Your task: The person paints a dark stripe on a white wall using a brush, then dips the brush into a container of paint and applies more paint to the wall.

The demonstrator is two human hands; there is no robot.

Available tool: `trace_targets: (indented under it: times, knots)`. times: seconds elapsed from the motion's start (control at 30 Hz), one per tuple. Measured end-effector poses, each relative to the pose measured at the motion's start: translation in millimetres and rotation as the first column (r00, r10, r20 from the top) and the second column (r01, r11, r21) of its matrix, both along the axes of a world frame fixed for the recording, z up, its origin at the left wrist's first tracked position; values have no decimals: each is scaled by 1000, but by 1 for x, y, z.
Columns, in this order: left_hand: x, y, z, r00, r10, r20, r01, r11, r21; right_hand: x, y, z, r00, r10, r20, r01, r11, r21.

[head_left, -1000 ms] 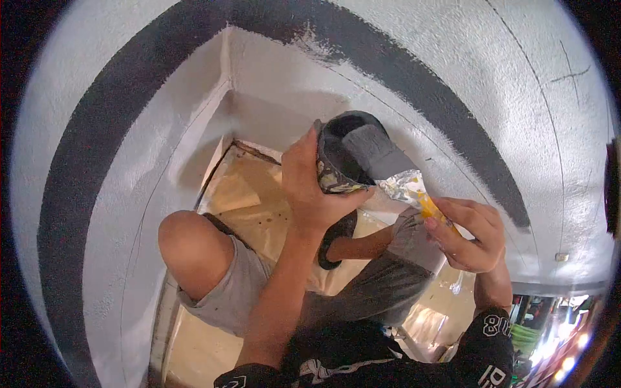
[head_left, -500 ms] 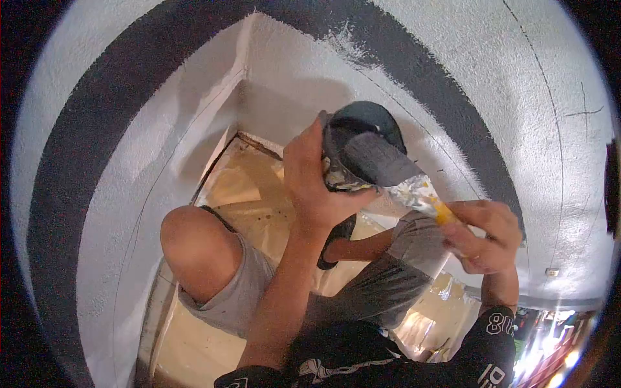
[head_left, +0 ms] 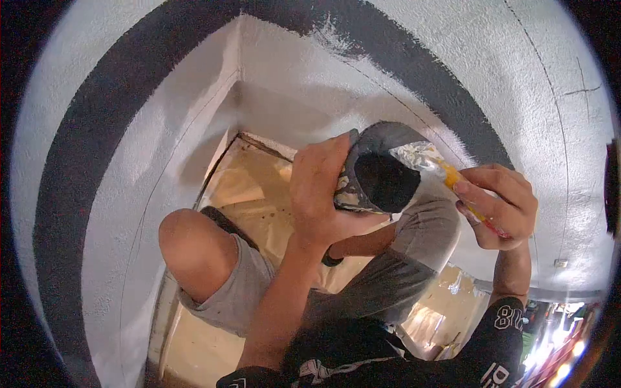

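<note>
Wall (head_left: 530,142), pale and rough-textured, bearing a broad, dark, arching band (head_left: 72,161); below, a yellowish floor (head_left: 207,349) and the person's folded legs (head_left: 197,258). The left hand (head_left: 318,194) has its grip closed around the side of a paint-smeared container (head_left: 349,193), held tilted above the legs, near the wall. The right hand (head_left: 498,204) grips the yellow handle of a brush (head_left: 447,173); its silvery neck crosses the container's rim, the bristles indistinct against the dark interior.
</note>
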State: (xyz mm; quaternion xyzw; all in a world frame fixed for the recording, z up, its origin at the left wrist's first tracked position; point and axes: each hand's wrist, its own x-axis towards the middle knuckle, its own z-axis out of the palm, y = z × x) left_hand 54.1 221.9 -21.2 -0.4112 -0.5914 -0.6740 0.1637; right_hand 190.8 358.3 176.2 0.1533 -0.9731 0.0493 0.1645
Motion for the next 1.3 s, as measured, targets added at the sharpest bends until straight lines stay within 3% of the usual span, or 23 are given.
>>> trace_targets:
  times: [0.33,0.53,0.7,0.8,0.83,0.97,1.2,1.3]
  knots:
    - [7,-2,9,990,-70,125,74,997,-33,9,0,-7,1000,-14,-19,15,997,76]
    - [10,7,-10,973,19,229,6,994,-110,9,-15,11,995,-54,81,63,992,-112]
    - [6,14,-20,959,113,259,-86,990,-113,-11,-19,16,988,-151,-23,152,960,234]
    - [2,10,-16,960,113,257,-90,991,-100,-31,-7,23,991,-96,-98,123,936,331]
    - [1,9,-15,958,112,265,-88,991,-100,-35,-2,25,988,-120,-93,142,948,285]
    - [-1,4,-16,957,149,248,-121,985,-124,-63,-1,44,976,-217,9,206,935,290]
    - [-6,-16,-11,956,134,261,-98,984,-146,-78,9,62,949,-228,217,145,929,340]
    - [-10,-29,-1,960,167,227,-131,977,-167,-70,17,81,880,-287,377,130,911,391]
